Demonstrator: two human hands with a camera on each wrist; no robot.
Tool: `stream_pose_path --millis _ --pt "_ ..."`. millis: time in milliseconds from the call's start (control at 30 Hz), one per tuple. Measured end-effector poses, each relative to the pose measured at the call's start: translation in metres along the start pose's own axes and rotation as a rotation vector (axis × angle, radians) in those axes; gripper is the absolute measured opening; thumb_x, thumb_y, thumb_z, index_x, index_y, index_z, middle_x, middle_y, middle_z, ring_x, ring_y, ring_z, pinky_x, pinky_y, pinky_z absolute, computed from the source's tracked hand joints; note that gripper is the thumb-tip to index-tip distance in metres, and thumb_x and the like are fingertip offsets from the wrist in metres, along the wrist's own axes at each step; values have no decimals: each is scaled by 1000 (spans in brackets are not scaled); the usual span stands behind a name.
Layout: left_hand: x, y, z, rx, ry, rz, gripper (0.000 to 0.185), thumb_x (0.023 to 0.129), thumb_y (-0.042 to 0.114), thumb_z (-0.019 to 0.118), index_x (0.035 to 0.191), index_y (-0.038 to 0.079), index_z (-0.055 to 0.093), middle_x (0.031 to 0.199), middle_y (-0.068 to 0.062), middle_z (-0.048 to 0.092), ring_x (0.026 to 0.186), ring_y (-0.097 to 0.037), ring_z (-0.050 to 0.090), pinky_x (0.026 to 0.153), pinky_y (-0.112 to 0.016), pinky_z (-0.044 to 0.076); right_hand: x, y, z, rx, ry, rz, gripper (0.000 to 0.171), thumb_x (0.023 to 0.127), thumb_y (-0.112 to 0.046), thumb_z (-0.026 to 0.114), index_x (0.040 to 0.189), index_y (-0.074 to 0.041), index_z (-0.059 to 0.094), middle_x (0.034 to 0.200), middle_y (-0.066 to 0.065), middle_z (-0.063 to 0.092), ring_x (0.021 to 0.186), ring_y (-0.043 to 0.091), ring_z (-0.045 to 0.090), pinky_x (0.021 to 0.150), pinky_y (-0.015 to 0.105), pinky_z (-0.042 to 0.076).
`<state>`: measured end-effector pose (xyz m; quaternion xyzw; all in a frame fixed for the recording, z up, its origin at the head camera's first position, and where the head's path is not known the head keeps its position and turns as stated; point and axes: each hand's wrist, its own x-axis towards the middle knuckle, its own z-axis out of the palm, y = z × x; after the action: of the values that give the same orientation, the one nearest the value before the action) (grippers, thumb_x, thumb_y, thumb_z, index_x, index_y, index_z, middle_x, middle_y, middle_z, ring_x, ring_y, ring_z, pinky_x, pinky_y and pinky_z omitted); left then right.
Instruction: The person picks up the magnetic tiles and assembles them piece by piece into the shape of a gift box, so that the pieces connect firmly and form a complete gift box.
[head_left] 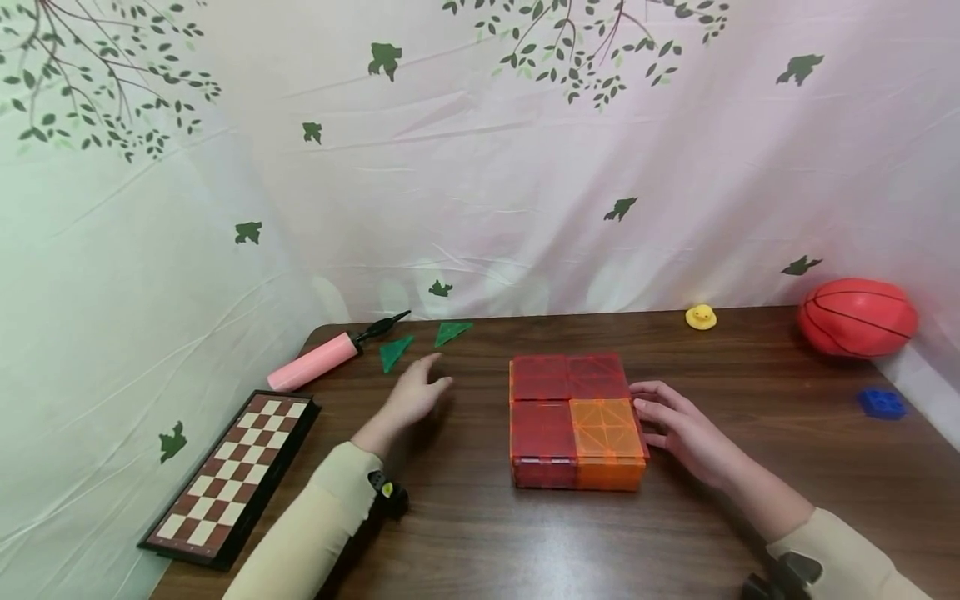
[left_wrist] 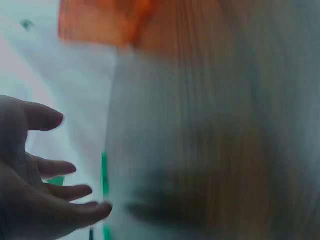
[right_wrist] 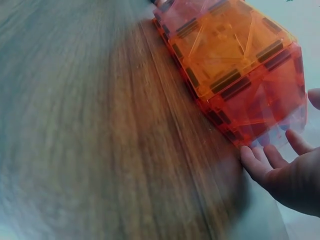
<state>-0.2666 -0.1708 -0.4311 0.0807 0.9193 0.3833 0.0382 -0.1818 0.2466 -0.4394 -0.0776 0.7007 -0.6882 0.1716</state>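
Note:
A low box of see-through magnetic tiles (head_left: 543,433), red with orange squares at one corner, sits mid-table. Along its right side my right hand (head_left: 686,429) rests with slightly bent fingers; in the right wrist view its fingertips (right_wrist: 250,152) are at the lower edge of the red wall. My left hand (head_left: 412,396) is held over the table left of the box, fingers stretched forward and holding nothing. Just beyond it lie two green triangular tiles (head_left: 395,353), the farther green tile (head_left: 452,332) near the back edge. In the left wrist view the fingers are spread apart.
A checkered folding chessboard (head_left: 228,475) lies at the left edge, with a pink hand pump (head_left: 315,362) behind it. A yellow rubber duck (head_left: 701,317), a red ball (head_left: 858,317) and a blue block (head_left: 882,404) stand on the right. A leaf-printed curtain (head_left: 480,183) hangs behind the table.

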Motion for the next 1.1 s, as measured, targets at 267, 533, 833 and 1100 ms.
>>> stream_pose_path --millis 267,533,833,1100 --pt "25 -44 -29 407 -38 -91 68 104 28 55 153 -12 31 159 -36 22 147 -50 21 116 -59 25 6 0 -1 -11 19 23 51 109 -34 46 148 -4 35 151 21 34 124 21 50 97 32 50" --pt "11 -46 -26 508 -86 -65 68 103 31 57 151 -13 35 158 -34 27 147 -48 25 112 -61 31 9 1 -2 6 11 25 51 110 -35 46 148 -3 35 153 22 32 125 20 49 98 33 50" --pt "-23 -31 -16 490 -124 8 68 103 32 60 153 -8 38 158 -29 32 145 -44 31 110 -60 35 10 2 -5 0 4 16 50 111 -33 43 149 -2 35 151 20 35 121 16 52 96 31 51" --pt "-19 -29 -22 407 -39 9 62 100 28 65 145 -10 47 143 -31 47 132 -51 44 107 -59 38 9 2 -5 -1 3 10 50 111 -33 43 149 -2 35 151 21 35 121 14 52 96 31 51"
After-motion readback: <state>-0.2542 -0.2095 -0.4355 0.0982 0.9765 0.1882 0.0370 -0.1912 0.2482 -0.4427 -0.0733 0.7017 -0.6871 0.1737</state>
